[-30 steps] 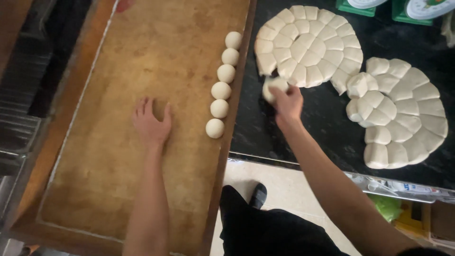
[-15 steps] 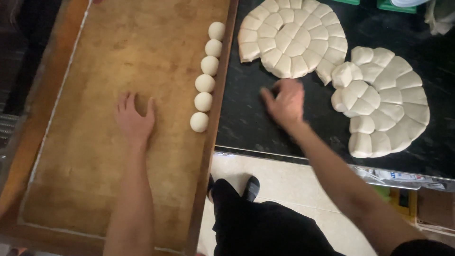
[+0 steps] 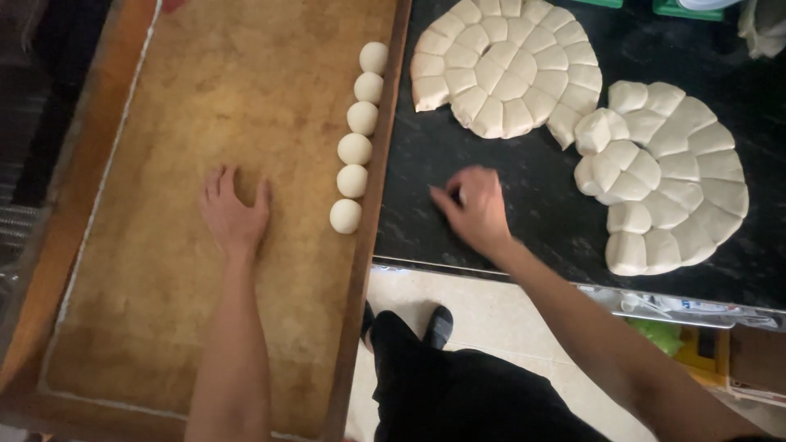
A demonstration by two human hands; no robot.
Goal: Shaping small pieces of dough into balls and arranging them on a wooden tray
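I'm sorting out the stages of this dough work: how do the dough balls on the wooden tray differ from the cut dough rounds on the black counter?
The dough balls are separate, smooth and rounded, lined up in a single row along the edge of the wooden tray. The cut dough rounds are flat discs scored into many angular pieces that remain packed together on the black counter. Both are the same pale dough.

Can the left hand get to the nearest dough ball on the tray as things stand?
Probably yes. The left hand lies flat on the wooden tray, and the nearest dough ball sits just to its right by the tray's edge, with only bare tray surface between them.
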